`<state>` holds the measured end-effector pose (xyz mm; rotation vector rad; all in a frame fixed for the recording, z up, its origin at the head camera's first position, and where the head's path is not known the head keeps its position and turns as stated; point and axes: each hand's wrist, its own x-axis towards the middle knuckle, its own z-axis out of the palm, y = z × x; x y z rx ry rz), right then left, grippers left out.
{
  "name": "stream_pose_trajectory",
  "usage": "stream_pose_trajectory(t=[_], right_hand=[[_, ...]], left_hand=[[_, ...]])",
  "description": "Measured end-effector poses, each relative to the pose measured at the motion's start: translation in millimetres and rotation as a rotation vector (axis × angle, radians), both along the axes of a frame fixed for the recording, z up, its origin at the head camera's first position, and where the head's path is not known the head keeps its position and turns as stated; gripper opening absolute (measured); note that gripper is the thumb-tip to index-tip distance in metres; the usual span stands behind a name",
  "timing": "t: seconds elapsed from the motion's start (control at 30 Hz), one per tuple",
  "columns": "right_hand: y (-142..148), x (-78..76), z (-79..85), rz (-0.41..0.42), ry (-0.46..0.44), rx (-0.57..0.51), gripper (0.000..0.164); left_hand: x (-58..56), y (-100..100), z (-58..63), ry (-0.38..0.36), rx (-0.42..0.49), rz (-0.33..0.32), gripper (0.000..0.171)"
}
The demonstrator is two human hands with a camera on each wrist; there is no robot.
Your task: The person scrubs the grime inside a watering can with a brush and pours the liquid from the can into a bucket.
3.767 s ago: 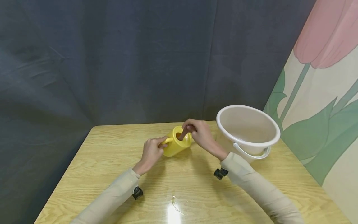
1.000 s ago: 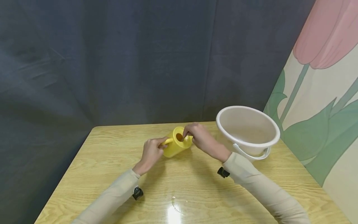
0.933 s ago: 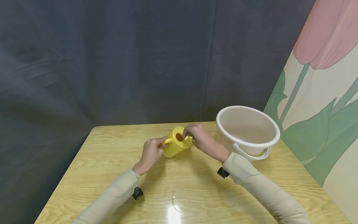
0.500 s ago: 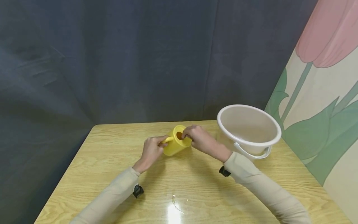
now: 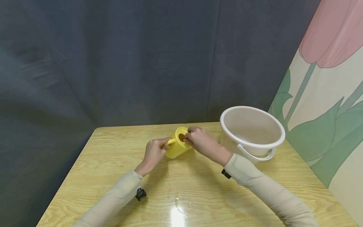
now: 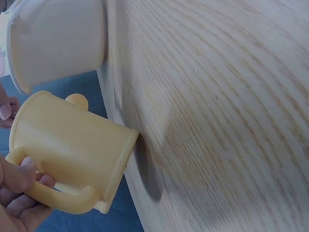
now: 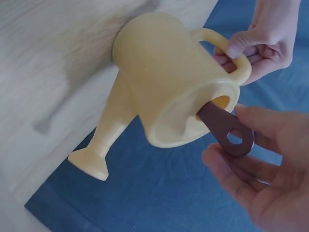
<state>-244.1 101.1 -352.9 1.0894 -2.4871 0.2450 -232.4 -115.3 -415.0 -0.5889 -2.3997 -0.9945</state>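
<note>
A yellow watering can (image 5: 174,152) is tilted over the table, its base edge close to the wood and its spout (image 7: 113,116) turned away to the right. My left hand (image 5: 154,153) grips the can's loop handle (image 6: 63,199). At the round top opening, my right hand (image 5: 202,143) pinches the end of a flat brown utensil handle (image 7: 227,129) with a hole through it. The utensil's other end is hidden inside the can. In the head view my right fingers cover most of the brown handle.
To the right stands a white bucket (image 5: 255,146) with its handle hanging down in front. A wet streak (image 5: 178,206) glistens on the wooden table (image 5: 113,167) near the front. A dark curtain (image 5: 153,63) hangs behind, and a flower-painted wall (image 5: 309,126) borders the right.
Since the oldest frame, my right hand has come down closer to the can's opening, and less of the brown handle shows. My left hand and the can have barely moved.
</note>
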Motion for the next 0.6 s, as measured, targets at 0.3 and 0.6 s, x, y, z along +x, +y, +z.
stream_pose_trajectory(t=[0.3,0.6], right_hand=[[1.9,0.8,-2.3,-0.014,0.047,0.008,0.006],[2.1,6.2,2.5,-0.040,0.077,0.012,0.004]], left_hand=[[-0.5,0.6,-1.3,0.006,-0.001,-0.007,0.032],[0.2,2.6,-0.8,0.006,-0.001,-0.008,0.032]])
